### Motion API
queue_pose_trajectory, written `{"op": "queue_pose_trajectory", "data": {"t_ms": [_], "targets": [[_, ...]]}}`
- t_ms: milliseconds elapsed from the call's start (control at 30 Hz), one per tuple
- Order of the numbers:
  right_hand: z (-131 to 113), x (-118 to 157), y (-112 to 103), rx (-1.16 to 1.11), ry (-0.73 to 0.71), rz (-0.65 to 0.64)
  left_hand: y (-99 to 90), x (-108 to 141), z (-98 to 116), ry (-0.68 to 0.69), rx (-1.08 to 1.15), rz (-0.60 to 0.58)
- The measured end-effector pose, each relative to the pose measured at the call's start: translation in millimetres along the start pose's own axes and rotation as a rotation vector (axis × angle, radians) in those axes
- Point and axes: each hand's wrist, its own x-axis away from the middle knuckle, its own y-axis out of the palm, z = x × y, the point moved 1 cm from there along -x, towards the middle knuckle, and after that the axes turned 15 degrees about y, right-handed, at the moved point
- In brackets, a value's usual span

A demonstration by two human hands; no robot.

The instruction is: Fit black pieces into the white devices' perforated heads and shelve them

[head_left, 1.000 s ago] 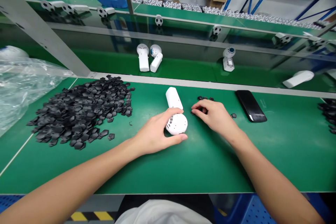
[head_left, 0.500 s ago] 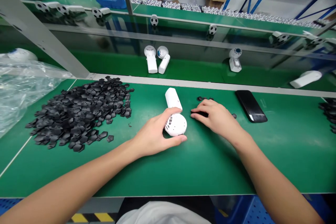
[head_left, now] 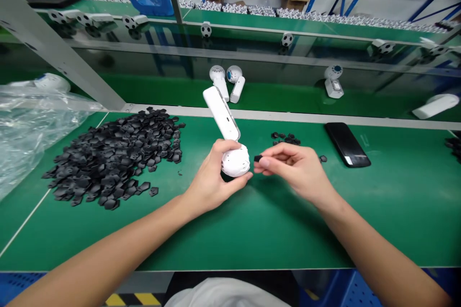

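Observation:
My left hand (head_left: 212, 177) grips the round head of a white handheld fan (head_left: 236, 160), fingers and thumb wrapped about its sides. The fan's long white handle (head_left: 221, 114) points up and away to the left. Just right of the head, my right hand (head_left: 291, 165) pinches a small black plastic piece (head_left: 258, 158) between thumb and fingertips. A small gap separates that piece from the fan head. Behind my right hand lies a little group of black pieces (head_left: 286, 139), with a single one (head_left: 323, 159) to its right.
A large heap of black five-sided pieces (head_left: 122, 153) spreads on the left of the green table beside a clear plastic bag (head_left: 32, 124). A black phone-like object (head_left: 346, 145) lies to the right. Beyond the rail, a green conveyor carries several white fans (head_left: 333, 81).
My left hand has lifted and tilted the fan, so its handle shows longer. My right hand has moved from the small black group toward the fan head with one piece.

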Motion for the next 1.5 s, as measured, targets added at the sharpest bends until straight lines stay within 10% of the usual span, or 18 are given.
{"op": "queue_pose_trajectory", "data": {"t_ms": [1267, 1500], "targets": [[11, 4, 28, 0.164, 0.095, -0.013, -2.6, 4, 15, 0.097, 0.000, -0.115], [4, -4, 15, 0.334, -0.088, -0.019, 12.2, 0, 2, -0.137, 0.232, -0.071]]}}
